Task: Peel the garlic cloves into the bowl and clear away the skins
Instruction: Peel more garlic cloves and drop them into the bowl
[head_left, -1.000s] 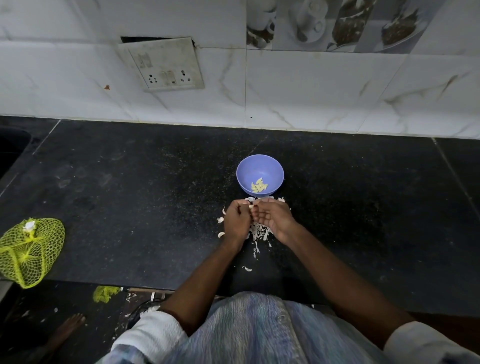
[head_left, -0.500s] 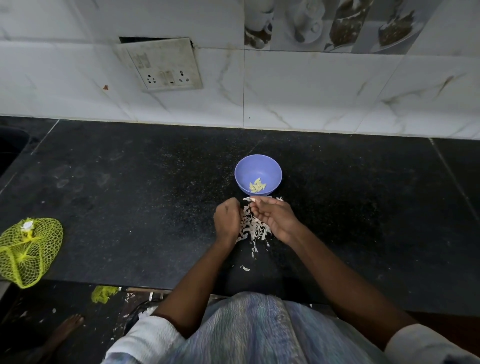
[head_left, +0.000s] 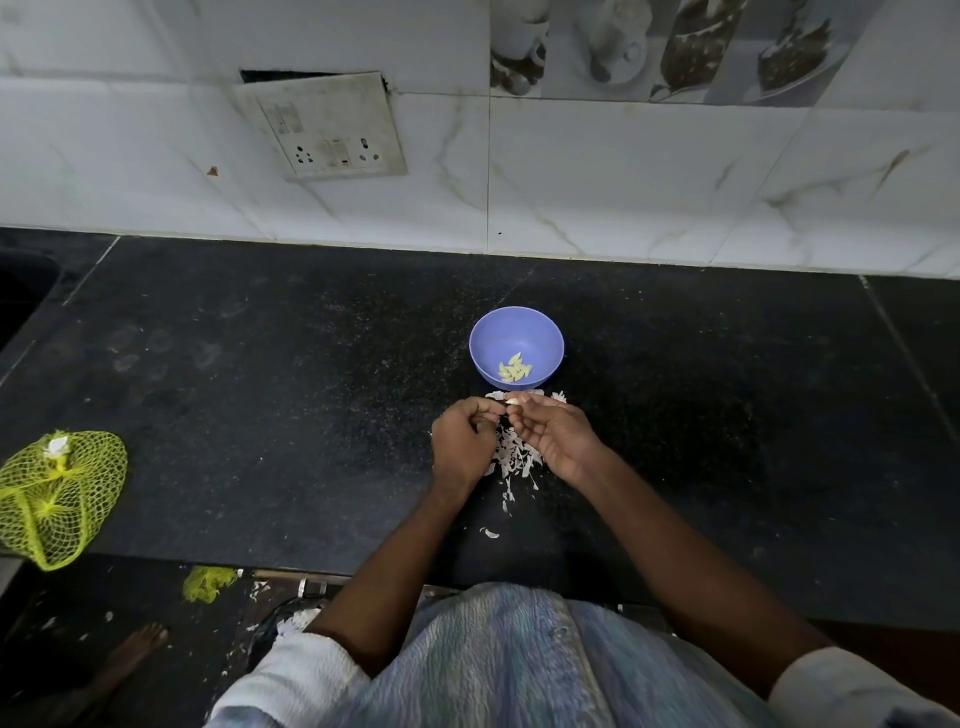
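Just in front of the purple bowl (head_left: 516, 347), the right hand (head_left: 558, 435) fingers (head_left: 521, 402) are pinching a garlic clove (head_left: 512, 400); the left hand (head_left: 464, 441) is curling in, seemingly nipping its skin. Peeling should be going slowly, over the skin pile (head_left: 514, 457) on the surface (head_left: 260, 415). The left fingertips' grip is staying hidden.

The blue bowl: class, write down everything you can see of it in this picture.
The blue bowl is small, round and smooth, plastic by its look, with a plain rim. It stands upright on the black counter, just beyond both hands and the heap of white garlic skins. A few pale yellow peeled cloves lie at its bottom. Neither hand touches it.
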